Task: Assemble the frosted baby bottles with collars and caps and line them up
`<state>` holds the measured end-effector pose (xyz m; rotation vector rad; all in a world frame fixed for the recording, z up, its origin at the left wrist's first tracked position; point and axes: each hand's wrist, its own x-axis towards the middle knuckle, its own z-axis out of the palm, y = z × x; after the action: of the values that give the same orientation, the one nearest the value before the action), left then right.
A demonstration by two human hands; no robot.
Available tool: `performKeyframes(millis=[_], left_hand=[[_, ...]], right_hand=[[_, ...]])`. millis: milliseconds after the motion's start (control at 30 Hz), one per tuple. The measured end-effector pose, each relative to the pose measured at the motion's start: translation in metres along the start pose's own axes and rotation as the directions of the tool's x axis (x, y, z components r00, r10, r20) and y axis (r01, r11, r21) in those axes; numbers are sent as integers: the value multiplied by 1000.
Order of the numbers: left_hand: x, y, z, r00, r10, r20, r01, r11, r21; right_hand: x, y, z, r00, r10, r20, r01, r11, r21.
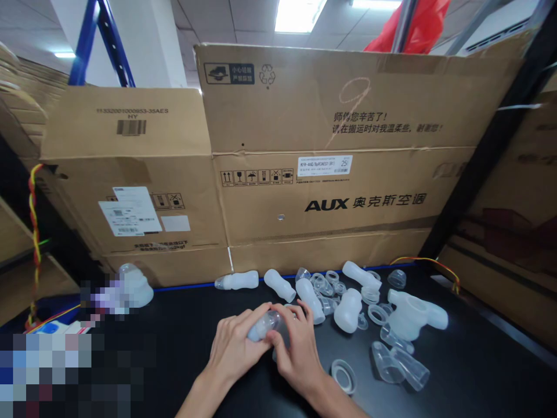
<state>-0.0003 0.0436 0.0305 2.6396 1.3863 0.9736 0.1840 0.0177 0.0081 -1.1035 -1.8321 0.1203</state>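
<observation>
An AUX box (348, 145) stands on edge and fills the upper middle and right of the frame. A smaller box (130, 174) with white labels leans beside it at the left. Both rise from the back edge of the black desk (456, 371), which spans the lower frame.

The left hand (237, 345) and right hand (296, 348) meet at lower centre, just above the desk. Each grip is closed on the same clear bottle (263, 326). The left fingers wrap its lower end and the right fingers cover its other end, so only the middle shows.

A white pump body (413, 316) lies on the desk at the right, well apart from the hands. A clear dome (134, 284) sits at the left by the smaller box.

Spare bottles (279, 284) lie on their sides in a loose row behind the hands, near the foot of the boxes. A clear funnel (398, 363) lies at lower right. A small ring (343, 375) lies flat just beside the right wrist. More clear rings and caps are scattered between the spare bottles and the pump body.
</observation>
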Motion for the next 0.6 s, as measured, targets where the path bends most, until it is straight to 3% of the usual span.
performKeyframes(millis=[133,333,500,600], left_hand=[[4,8,0,996,-90,-9,91,995,34],[12,29,-6,972,-230,38,217,952,218],[4,27,-4,990,-140,3,137,969,207],[0,31,-2,998,-48,-47,55,986,157]], right_hand=[[-3,1,7,995,-27,-98,28,1000,12],[-6,3,5,974,20,-224,-6,998,61],[1,-7,5,987,82,-136,-65,990,121],[6,-16,5,982,106,-156,-87,988,129]])
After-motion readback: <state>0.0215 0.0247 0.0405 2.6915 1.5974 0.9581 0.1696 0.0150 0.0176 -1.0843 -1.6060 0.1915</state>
